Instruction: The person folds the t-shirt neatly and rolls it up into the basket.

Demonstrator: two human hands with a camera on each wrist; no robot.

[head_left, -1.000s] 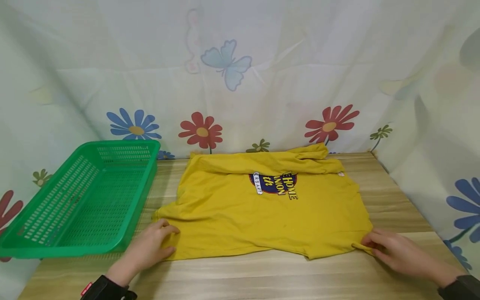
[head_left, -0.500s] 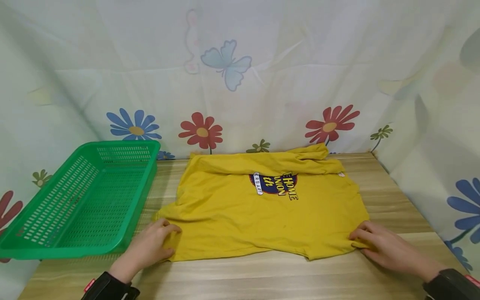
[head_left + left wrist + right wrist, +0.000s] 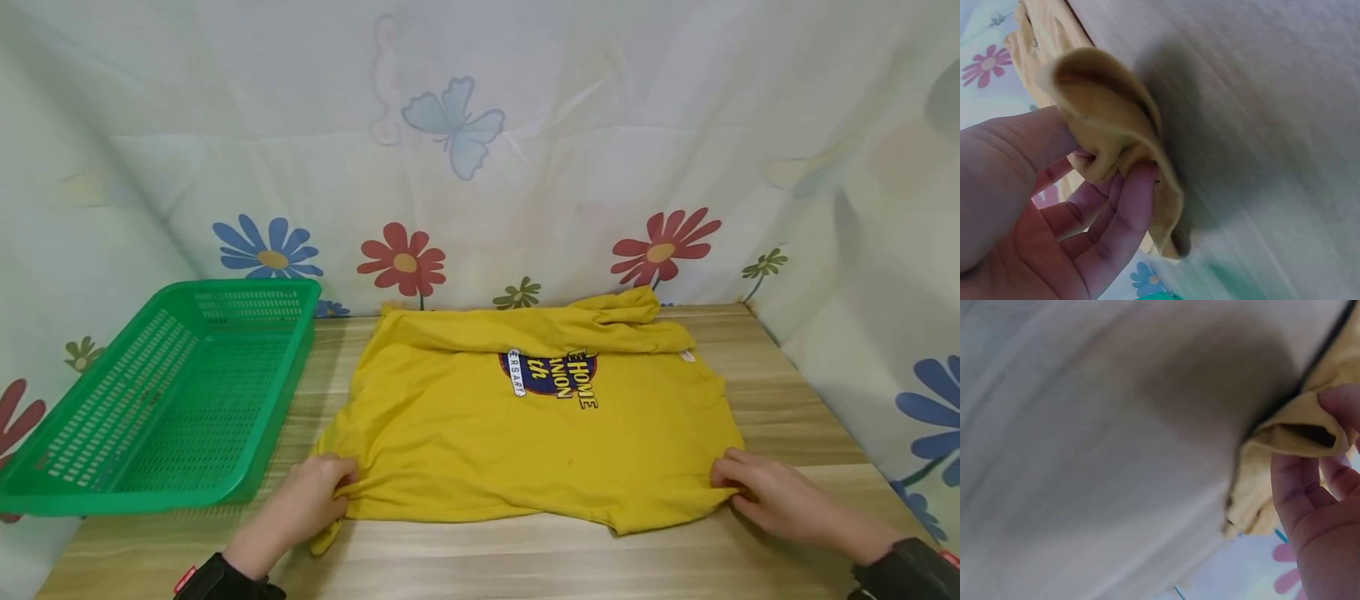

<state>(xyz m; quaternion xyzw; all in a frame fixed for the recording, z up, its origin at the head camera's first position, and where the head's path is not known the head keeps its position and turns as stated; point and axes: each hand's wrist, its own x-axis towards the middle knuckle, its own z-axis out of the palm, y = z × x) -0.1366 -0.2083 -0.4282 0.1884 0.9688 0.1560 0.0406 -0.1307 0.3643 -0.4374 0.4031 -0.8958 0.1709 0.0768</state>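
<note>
A yellow T-shirt [image 3: 540, 450] with a dark blue printed emblem lies spread on the wooden table, its far part folded over in a loose roll. At the shirt's near left corner, my left hand [image 3: 303, 500] pinches the cloth, and a small flap hangs below the fingers. My right hand [image 3: 772, 496] pinches the near right corner. In the left wrist view the bunched cloth [image 3: 1110, 119] sits between thumb and fingers. The right wrist view shows a fold of the shirt [image 3: 1300, 428] gripped the same way, raised into a small loop.
A green plastic basket [image 3: 258, 442] with slotted sides stands on the left of the table, close beside my left hand. Behind the wooden table [image 3: 525, 567] hangs a white curtain [image 3: 600, 167] printed with flowers and a butterfly; it also covers both sides.
My left fingers have closed on the near left corner, gathering it and pulling a flap toward me. My right hand moved inward along the edge, then slightly back out, lifting its corner.
</note>
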